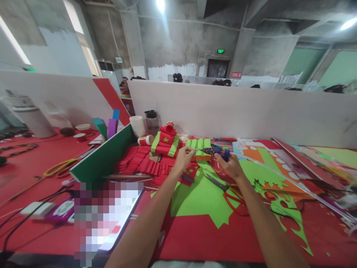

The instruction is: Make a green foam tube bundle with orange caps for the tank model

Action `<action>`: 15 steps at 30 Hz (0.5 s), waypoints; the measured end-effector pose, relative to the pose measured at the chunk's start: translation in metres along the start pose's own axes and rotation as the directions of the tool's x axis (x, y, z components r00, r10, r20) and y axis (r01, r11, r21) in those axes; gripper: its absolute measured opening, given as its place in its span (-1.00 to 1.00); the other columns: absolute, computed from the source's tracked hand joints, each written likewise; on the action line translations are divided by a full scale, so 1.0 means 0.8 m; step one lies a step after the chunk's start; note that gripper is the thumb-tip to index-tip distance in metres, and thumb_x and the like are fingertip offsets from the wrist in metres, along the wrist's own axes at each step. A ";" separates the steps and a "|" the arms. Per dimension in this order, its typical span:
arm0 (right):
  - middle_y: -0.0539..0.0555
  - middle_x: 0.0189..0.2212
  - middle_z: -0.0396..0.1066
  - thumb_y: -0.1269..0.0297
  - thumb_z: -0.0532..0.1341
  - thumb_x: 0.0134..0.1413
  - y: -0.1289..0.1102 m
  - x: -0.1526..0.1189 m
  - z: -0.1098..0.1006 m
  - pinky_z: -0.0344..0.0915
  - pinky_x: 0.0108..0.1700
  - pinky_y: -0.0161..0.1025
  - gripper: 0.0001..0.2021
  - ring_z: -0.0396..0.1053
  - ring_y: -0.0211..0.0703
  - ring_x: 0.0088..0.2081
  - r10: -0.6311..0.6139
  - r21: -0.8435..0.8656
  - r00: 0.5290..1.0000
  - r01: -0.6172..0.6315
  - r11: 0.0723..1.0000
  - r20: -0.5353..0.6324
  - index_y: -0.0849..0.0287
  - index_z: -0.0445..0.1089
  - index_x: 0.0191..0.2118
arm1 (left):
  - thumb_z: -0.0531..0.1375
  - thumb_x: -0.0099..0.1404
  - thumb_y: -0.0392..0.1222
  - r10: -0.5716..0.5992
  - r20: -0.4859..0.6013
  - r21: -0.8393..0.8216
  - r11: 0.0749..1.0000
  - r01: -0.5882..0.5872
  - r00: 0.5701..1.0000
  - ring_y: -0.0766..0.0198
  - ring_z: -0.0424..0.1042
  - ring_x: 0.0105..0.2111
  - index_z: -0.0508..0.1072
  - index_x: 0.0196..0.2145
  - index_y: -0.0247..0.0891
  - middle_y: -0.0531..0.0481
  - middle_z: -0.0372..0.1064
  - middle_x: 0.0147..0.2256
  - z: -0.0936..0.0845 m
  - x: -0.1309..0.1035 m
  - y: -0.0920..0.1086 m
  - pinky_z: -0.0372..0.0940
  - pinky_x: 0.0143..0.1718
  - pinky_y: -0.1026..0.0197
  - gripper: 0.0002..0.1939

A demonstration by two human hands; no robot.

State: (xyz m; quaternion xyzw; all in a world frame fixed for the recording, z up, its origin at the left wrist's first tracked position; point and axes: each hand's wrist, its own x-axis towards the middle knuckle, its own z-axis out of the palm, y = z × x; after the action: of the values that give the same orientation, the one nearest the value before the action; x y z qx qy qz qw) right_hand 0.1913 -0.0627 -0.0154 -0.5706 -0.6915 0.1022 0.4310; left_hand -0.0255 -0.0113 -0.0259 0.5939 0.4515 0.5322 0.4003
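Observation:
My right hand [232, 165] grips a dark glue gun with a blue rear end [216, 151]. A long clear glue stick [267, 164] trails from its back to the right. The nozzle points left, close to my left hand [184, 160], whose fingers pinch a small green paper piece; its exact shape is too small to tell. Just behind both hands stands a row of light green paper rolls [205, 144] with an orange strip below. To the left sits a red and green paper model with a star [166, 139]. Scissors with red handles [237, 203] lie below my right hand on green paper [192, 203].
Red folded paper strips [142, 160] lie left beside a green upright board [106, 156]. A tablet or phone [122, 219] lies front left. Paper cups [137, 125] stand behind. Green paper scraps [287, 208] and orange sheets [295, 186] cover the right. A white partition [237, 111] closes the back.

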 end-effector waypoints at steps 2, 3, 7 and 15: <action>-0.01 -0.67 0.32 -0.18 0.11 0.11 0.005 0.001 0.002 0.25 -0.47 -0.19 -0.55 0.32 -0.10 -0.56 0.027 0.121 0.999 -0.030 0.992 0.022 0.13 0.40 -0.42 | 0.19 0.10 -0.11 0.002 0.001 -0.008 1.000 -0.002 1.000 0.31 0.27 -0.50 0.39 -0.51 -0.28 0.06 0.32 -0.57 -0.001 0.001 -0.001 0.20 -0.40 0.27 -0.82; -0.03 -0.68 0.29 -0.20 0.08 0.13 0.007 0.001 0.003 0.23 -0.52 -0.21 -0.54 0.29 -0.13 -0.60 0.043 0.211 0.998 -0.052 0.976 0.044 0.13 0.39 -0.32 | 0.19 0.10 -0.11 0.004 0.001 -0.008 1.000 -0.004 1.000 0.31 0.27 -0.51 0.39 -0.52 -0.28 0.06 0.31 -0.57 -0.001 0.001 0.000 0.20 -0.39 0.27 -0.82; -0.11 -0.65 0.22 -0.23 -0.05 0.21 0.008 0.001 0.007 0.11 -0.69 -0.27 -0.51 0.20 -0.20 -0.72 0.087 0.529 0.988 -0.141 0.837 0.125 0.07 0.18 -0.02 | 0.18 0.11 -0.15 0.017 -0.010 0.013 1.000 -0.017 1.000 0.33 0.27 -0.51 0.38 -0.53 -0.28 0.07 0.31 -0.57 0.000 0.000 0.001 0.20 -0.37 0.27 -0.84; 0.00 -0.40 0.41 -0.20 -0.05 0.23 0.003 0.005 0.009 0.20 -0.67 -0.27 -0.50 0.33 -0.20 -0.66 0.154 0.647 0.988 -0.108 0.754 -0.015 -0.03 0.05 0.14 | 0.19 0.10 -0.14 0.005 0.013 0.018 1.000 -0.005 1.000 0.35 0.22 -0.55 0.40 -0.50 -0.30 0.09 0.30 -0.56 -0.002 0.002 -0.001 0.14 -0.45 0.29 -0.84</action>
State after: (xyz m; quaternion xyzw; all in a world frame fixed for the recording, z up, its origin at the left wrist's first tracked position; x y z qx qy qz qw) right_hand 0.1884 -0.0559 -0.0195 -0.4380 -0.5576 0.3439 0.6156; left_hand -0.0270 -0.0092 -0.0261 0.6021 0.4523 0.5253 0.3962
